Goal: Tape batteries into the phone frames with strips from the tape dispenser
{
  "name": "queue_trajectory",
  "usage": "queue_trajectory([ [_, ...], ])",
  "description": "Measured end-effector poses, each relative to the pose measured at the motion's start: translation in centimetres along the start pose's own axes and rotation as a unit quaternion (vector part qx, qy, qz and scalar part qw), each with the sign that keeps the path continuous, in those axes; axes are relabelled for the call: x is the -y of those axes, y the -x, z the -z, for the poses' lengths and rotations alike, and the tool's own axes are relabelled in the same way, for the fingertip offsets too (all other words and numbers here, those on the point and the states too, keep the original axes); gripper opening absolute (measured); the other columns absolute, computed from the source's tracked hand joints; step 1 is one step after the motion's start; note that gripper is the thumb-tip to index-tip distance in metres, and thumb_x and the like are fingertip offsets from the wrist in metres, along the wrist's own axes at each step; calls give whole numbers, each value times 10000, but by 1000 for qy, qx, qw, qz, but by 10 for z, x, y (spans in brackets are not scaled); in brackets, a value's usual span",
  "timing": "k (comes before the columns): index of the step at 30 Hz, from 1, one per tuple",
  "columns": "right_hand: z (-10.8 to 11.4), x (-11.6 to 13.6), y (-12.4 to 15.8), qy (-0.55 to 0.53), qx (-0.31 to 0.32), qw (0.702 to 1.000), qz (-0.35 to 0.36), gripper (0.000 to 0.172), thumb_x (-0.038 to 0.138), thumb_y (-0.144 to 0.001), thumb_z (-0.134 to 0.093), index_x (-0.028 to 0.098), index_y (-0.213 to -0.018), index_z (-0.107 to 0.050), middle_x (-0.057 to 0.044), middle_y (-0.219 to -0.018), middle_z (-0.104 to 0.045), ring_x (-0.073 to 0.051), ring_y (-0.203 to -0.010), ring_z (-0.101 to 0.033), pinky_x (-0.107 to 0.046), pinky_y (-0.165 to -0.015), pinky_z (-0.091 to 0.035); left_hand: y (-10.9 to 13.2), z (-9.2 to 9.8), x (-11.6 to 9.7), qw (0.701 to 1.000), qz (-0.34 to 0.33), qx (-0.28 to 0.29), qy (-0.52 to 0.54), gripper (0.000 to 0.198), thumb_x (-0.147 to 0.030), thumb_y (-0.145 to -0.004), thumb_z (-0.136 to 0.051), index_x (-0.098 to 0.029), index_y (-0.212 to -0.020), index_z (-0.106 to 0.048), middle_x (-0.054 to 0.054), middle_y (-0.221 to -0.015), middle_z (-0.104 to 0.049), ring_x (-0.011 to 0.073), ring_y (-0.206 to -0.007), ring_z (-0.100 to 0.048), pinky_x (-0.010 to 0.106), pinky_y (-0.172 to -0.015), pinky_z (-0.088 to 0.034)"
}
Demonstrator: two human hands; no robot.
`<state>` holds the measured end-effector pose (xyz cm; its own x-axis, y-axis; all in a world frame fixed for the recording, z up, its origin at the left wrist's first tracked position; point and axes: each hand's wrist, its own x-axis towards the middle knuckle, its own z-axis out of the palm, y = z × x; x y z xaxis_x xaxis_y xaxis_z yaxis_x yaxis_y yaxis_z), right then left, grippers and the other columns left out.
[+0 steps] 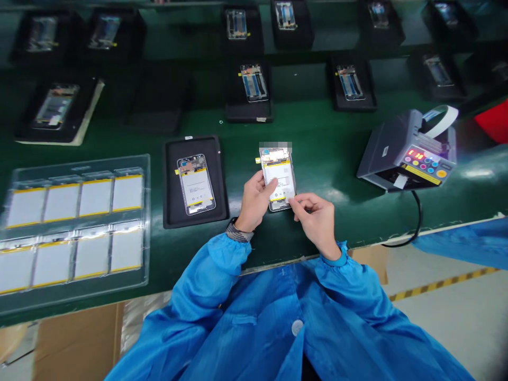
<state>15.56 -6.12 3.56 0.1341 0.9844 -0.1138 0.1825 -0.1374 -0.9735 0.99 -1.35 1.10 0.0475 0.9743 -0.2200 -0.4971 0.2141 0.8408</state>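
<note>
Head view: left hand [256, 201] holds phone frame [277, 177], right hand [313, 217] apparently pinches corner.

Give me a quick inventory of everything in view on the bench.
held phone frame: 1, silver with white battery, between the hands
second phone frame: 1, silver, in a black tray left of the hands
rear phone frames: about ten, silver, in black trays farther along the bench
batteries: 8, white with yellow edges, in a clear tray at left
tape dispenser: 1, grey, at right
bench: 1, green, under everything
left hand: 1, bare, gripping the held frame
right hand: 1, bare, at its lower corner
sleeves: 2, blue, on both arms
</note>
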Motion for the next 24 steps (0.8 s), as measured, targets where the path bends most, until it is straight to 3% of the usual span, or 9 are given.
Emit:
queue_trajectory([
  [7, -3, -7, -2, 50, 7, 999, 11, 309, 482, -852, -724, 181, -813, -664, 28, -524, -585, -122, -469, -499, -256, -516, -388, 1, -1, -1, 1000, -5, -3, -6, 555, -435, -732, -893, -165, -1160, -668, 130, -1208, -755, 313, -1112, -725, 427, -962, -591],
  [12, 1, -7, -4, 149, 24, 988, 31, 251, 432, -890, -669, 197, -812, -629, 59, -516, -503, -111, -472, -429, -266, -536, -348, 2, 0, 1, 1000, -9, -10, -13, 552, -434, -730, -889, -157, -1153, -668, 137, -1199, -755, 318, -1115, -723, 435, -963, -590],
  [15, 8, -8, -8, 220, 22, 974, 45, 224, 408, -872, -706, 207, -902, -612, 72, -551, -481, -116, -499, -434, -270, -540, -329, 2, 1, 2, 1000, -6, -6, -15, 542, -431, -731, -886, -153, -1145, -673, 140, -1193, -756, 325, -1120, -721, 444, -961, -590],
  [17, 13, -11, -12, 232, 20, 971, 46, 320, 420, -828, -765, 216, -999, -587, 73, -610, -508, -123, -536, -468, -268, -547, -351, 1, 2, 2, 1000, -5, 0, -15, 540, -428, -734, -884, -152, -1150, -675, 138, -1187, -759, 322, -1111, -723, 442, -959, -590],
  [22, 14, -14, -26, 81, 111, 990, 2, 464, 541, -799, -785, 222, -1045, -556, -12, -858, -682, -140, -625, -581, -265, -536, -457, 2, 1, -1, 1000, 9, 27, -10, 538, -418, -734, -889, -155, -1159, -688, 131, -1211, -755, 313, -1119, -718, 422, -968, -580],
  [24, 11, -10, -30, 1, 143, 989, -37, 494, 611, -802, -766, 220, -1011, -548, -35, -865, -719, -150, -608, -610, -261, -489, -466, 3, 1, -4, 999, 16, 41, -1, 539, -405, -730, -894, -157, -1162, -690, 130, -1229, -749, 314, -1126, -715, 420, -970, -577],
])
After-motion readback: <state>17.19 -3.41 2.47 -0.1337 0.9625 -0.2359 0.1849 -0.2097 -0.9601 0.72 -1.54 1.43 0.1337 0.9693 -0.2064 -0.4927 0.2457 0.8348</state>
